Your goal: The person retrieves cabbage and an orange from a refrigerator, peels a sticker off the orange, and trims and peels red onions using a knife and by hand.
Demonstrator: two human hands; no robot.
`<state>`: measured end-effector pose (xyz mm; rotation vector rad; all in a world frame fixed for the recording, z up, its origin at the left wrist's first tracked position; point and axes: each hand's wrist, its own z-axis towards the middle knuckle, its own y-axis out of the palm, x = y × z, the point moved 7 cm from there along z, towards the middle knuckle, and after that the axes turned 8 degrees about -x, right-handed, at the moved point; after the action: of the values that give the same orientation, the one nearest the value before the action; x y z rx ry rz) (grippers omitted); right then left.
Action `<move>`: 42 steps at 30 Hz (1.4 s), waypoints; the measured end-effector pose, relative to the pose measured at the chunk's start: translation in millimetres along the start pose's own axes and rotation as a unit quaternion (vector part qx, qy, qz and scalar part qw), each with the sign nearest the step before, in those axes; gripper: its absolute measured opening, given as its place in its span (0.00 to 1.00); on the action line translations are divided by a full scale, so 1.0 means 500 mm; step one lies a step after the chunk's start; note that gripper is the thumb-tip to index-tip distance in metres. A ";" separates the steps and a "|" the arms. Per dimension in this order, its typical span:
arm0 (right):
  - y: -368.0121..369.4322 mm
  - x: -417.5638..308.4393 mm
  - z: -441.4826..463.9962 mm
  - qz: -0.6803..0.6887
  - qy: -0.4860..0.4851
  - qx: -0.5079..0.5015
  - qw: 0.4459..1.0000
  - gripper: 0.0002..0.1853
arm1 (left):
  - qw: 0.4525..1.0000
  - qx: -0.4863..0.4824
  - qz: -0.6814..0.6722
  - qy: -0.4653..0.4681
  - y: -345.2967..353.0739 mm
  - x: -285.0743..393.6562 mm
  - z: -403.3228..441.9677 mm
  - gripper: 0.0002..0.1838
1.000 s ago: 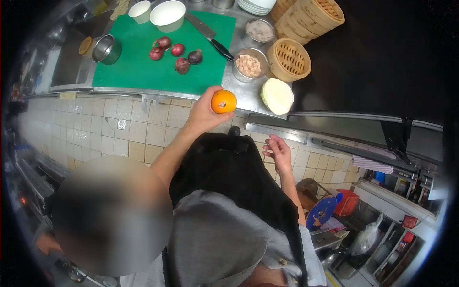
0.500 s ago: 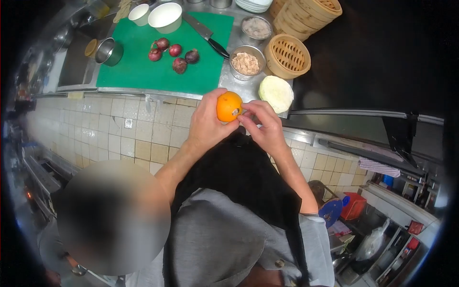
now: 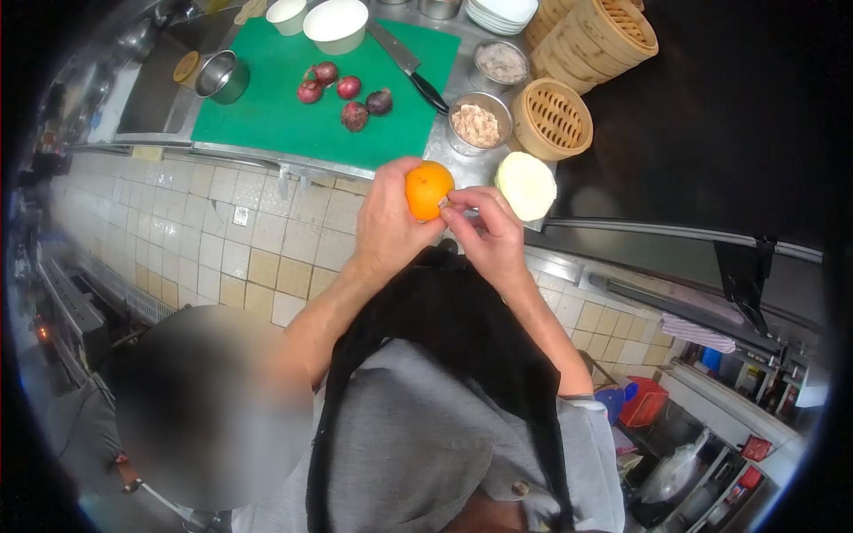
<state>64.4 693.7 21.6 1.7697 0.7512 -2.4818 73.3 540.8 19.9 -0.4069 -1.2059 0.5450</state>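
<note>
My left hand (image 3: 386, 224) is wrapped round an orange (image 3: 427, 187), holding it up in front of the counter's near edge. At the orange's lower right, the thumb and forefinger of my right hand (image 3: 491, 238) pinch a small sticker (image 3: 443, 202), whose edge looks lifted from the peel. How much of it still clings is hidden by the fingertips. Beyond my hands, several red onions (image 3: 348, 86) lie on a green cutting board (image 3: 258, 124). A pale cut cabbage (image 3: 526, 186) sits to the right of my right hand.
A black-handled knife (image 3: 407, 66) lies across the board's right side. Metal bowls of chopped food (image 3: 475, 125) and bamboo steamers (image 3: 553, 119) stand to the right. White bowls (image 3: 336, 25) and a metal pot (image 3: 222, 77) are at the back and left. Another person is at lower left, blurred.
The orange has turned slightly in my left hand. My right fingers have closed on the sticker, which lay flat and readable before. The view has shifted, moving the counter rightward.
</note>
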 end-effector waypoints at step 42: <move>0.022 -0.015 0.028 -0.072 0.028 -0.056 0.995 0.08 | 0.992 -0.043 0.119 -0.032 -0.031 -0.012 -0.004 0.36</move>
<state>57.5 676.5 27.5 1.8139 1.0366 -2.4289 76.6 524.9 23.7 -0.6151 -1.2534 0.7162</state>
